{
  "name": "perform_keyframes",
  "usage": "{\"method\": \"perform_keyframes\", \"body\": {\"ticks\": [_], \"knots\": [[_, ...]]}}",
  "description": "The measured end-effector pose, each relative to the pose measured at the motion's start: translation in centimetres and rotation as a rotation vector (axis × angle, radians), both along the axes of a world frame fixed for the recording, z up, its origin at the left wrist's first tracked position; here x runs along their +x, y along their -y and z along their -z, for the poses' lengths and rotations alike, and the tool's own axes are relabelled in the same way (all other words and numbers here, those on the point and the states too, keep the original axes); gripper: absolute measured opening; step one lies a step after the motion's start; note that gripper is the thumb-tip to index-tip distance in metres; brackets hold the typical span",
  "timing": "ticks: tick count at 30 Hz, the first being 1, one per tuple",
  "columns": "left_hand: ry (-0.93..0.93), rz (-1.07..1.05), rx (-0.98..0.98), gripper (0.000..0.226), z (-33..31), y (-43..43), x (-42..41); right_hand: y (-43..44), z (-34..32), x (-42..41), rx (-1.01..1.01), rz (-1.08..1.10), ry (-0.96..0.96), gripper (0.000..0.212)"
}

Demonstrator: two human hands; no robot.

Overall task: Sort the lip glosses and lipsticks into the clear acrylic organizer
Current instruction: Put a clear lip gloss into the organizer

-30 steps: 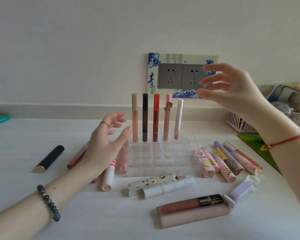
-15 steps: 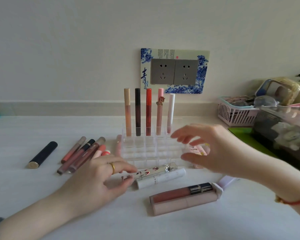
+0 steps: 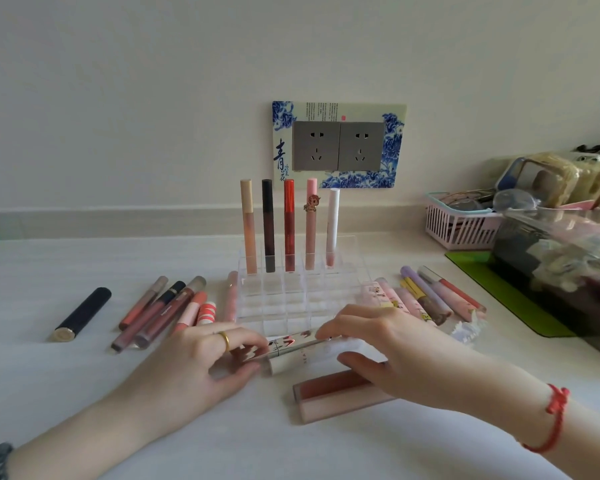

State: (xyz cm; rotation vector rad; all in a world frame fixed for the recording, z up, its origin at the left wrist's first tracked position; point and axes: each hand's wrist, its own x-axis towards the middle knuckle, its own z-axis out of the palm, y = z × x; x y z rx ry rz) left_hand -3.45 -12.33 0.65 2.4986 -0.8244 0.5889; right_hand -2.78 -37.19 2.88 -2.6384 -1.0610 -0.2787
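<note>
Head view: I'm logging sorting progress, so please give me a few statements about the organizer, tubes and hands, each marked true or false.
1. Five tubes stand upright in the back row of the clear organizer. True.
2. The navy tube stands in the organizer. False: it lies on the table, left of the organizer.
3. The left hand and the right hand both touch the silver lipstick lying in front of the organizer. True.
4. The organizer's front rows are full. False: no tubes show in them.
5. The pink basket sits left of the organizer. False: it sits to the right, near the wall.
</note>
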Motion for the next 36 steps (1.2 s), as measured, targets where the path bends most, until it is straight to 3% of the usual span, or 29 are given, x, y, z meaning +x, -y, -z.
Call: {"method": "perform_keyframes", "body": {"ticks": [6,11,26,36], "knots": [[0.038,0.018,-0.073,0.012,-0.7,0.1,-0.3,0.0,-0.2,-0.2,0.001,0.005,-0.016,0.032],[0.077,0.033,-0.227,0.020,-2.8,1.1,-0.3,0.0,-2.2,0.2,0.013,0.010,0.024,0.034],[-0.090,0.335,-0.685,0.029,-8.6,7.3,3.4,0.9,-6.5,2.4,0.469,-0.025,-0.110,0.025],[-0.213,0.262,-0.901,0.027,-7.9,9.3,6.1,2.0,-6.9,5.7,0.702,0.021,-0.232,0.021]]}}
